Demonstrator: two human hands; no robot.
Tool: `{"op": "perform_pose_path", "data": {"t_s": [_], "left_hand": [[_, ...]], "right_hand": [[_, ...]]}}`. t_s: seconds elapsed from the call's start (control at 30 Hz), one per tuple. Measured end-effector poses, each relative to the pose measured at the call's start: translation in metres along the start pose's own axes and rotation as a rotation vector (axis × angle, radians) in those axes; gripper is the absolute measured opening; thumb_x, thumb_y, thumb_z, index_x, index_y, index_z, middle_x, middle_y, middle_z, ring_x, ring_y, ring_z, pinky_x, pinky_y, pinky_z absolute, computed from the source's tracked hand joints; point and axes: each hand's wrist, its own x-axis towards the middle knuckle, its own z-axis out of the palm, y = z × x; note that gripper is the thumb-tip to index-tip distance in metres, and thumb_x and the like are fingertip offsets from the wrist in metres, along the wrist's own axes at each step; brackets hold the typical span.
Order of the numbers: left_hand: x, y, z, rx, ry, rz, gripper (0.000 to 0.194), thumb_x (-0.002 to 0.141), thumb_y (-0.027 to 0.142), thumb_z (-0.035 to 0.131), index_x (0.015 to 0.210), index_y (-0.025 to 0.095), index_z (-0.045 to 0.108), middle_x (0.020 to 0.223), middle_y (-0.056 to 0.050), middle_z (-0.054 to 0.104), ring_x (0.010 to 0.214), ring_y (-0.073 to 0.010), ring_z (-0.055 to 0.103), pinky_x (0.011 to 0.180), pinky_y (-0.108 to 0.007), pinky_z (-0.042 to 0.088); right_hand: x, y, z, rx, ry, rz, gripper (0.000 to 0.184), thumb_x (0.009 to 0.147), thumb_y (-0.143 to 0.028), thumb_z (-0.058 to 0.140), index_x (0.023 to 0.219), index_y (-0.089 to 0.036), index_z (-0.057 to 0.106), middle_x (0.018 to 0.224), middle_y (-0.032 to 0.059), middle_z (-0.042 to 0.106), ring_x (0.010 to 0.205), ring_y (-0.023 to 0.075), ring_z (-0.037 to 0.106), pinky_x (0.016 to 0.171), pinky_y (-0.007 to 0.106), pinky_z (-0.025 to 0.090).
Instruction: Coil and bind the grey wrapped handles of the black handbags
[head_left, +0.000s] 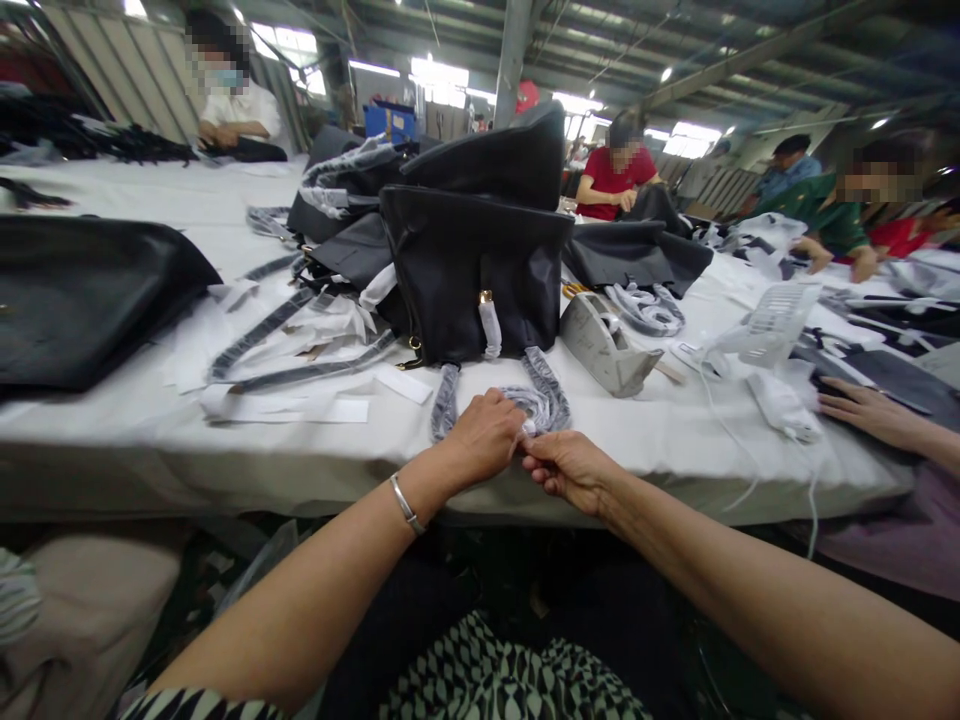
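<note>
A black handbag (pixel 480 260) stands at the table's middle in front of me, with a gold clasp and a white-wrapped tab on its front. Its strap (pixel 544 380), covered in clear plastic wrap, comes down toward me and lies coiled beside my hands. My left hand (pixel 491 435) is closed in a pinch at the near end of the coil. Close against it, my right hand (pixel 570 468) also pinches, thumb on forefinger. A bit of whitish wrapping shows between the fingertips; the fingers partly hide the strap end.
Right of the bag sits a grey tape dispenser (pixel 607 345). Other black bags (pixel 495 150) are piled behind, and one bag (pixel 90 300) lies at left. White paper strips (pixel 300 405) are scattered nearby. A white fan (pixel 776 325) and a co-worker's hand (pixel 870 410) are at right.
</note>
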Motion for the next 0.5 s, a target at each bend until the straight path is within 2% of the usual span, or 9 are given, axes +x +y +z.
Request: {"op": "perform_pose_path", "data": {"t_s": [0.13, 0.3, 0.4, 0.5], "left_hand": [[-0.003, 0.001, 0.000, 0.047, -0.021, 0.040, 0.019, 0.090, 0.020, 0.046, 0.098, 0.013, 0.062, 0.095, -0.013, 0.062, 0.097, -0.0276, 0.051, 0.085, -0.040, 0.042], [-0.005, 0.000, -0.005, 0.041, -0.043, 0.072, 0.022, 0.081, 0.024, 0.057, 0.100, 0.013, 0.061, 0.094, -0.011, 0.061, 0.096, -0.0259, 0.052, 0.091, -0.038, 0.041], [-0.002, 0.000, -0.011, 0.044, -0.066, 0.122, 0.019, 0.090, 0.026, 0.048, 0.097, 0.014, 0.062, 0.091, -0.009, 0.062, 0.092, -0.0232, 0.053, 0.092, -0.037, 0.040], [0.002, 0.002, -0.014, 0.064, -0.093, 0.116, 0.028, 0.096, 0.029, 0.039, 0.091, 0.015, 0.063, 0.088, -0.009, 0.063, 0.090, -0.0233, 0.053, 0.088, -0.036, 0.040]], "right_hand": [[0.000, 0.002, 0.001, 0.014, -0.009, -0.002, 0.016, 0.089, -0.012, 0.054, 0.074, -0.010, 0.059, 0.055, 0.0002, 0.061, 0.038, 0.0049, 0.053, 0.032, 0.011, 0.035], [-0.001, 0.003, 0.000, 0.012, -0.047, -0.023, 0.016, 0.089, -0.014, 0.054, 0.074, -0.010, 0.059, 0.054, -0.0012, 0.060, 0.038, 0.0037, 0.051, 0.032, 0.010, 0.034], [-0.001, 0.005, -0.003, 0.008, -0.075, -0.032, 0.015, 0.089, -0.013, 0.053, 0.075, -0.010, 0.058, 0.054, -0.0017, 0.060, 0.037, 0.0031, 0.050, 0.032, 0.010, 0.032], [-0.003, 0.005, -0.004, 0.003, -0.089, -0.045, 0.014, 0.088, -0.009, 0.051, 0.076, -0.011, 0.058, 0.054, -0.0020, 0.061, 0.036, 0.0029, 0.049, 0.031, 0.010, 0.031]]}}
